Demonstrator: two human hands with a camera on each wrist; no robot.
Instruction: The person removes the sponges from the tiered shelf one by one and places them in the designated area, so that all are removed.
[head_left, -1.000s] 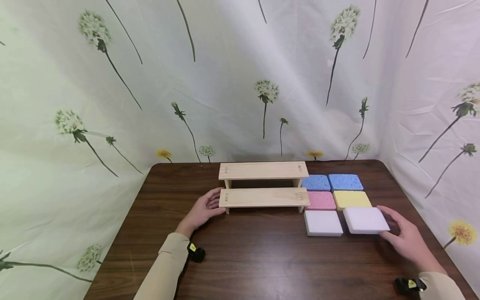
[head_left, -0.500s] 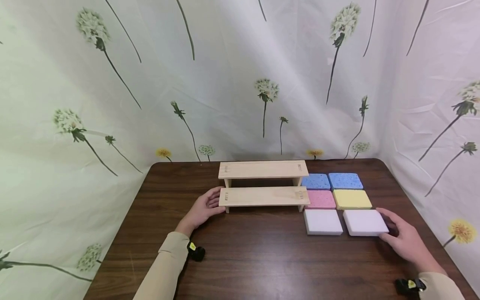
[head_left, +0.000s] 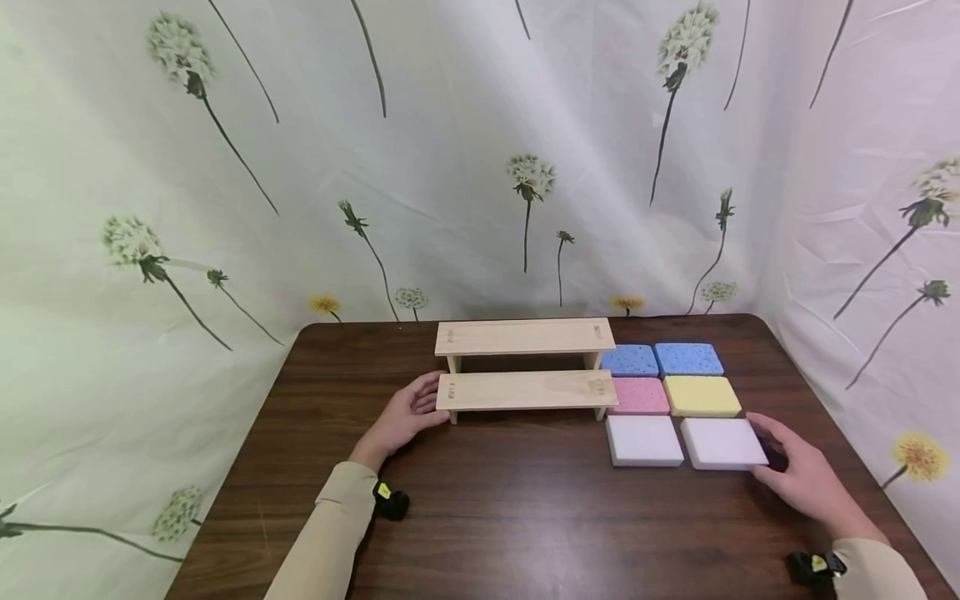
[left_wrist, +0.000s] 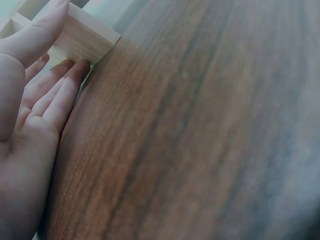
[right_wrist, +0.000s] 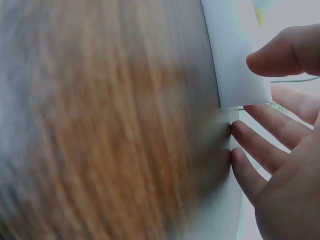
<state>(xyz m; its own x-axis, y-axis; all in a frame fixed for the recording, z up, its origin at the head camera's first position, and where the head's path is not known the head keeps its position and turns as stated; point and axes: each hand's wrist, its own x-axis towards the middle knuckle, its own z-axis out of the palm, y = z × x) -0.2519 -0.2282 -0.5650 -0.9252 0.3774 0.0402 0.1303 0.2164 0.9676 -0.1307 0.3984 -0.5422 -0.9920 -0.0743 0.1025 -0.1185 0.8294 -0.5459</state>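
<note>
In the head view my left hand rests beside the left end of a two-step wooden stand. The left wrist view has its fairly straight fingers touching the stand's side panel, the thumb lying higher. My right hand grips the right end of a white sponge, thumb at the near corner and index finger at the far one. From the right wrist, the thumb lies against the white sponge, while the lower fingers extend past its end. A second white sponge lies just left, across a narrow gap.
Behind the white sponges lie a pink sponge and a yellow sponge. Farther back are two blue sponges, one left and one right. All sit right of the stand on a dark wooden table. A flower-printed curtain hangs behind.
The right hand has lowered the white sponge onto the table, then shifted it slightly left toward the other white one. My left hand stays at the stand.
</note>
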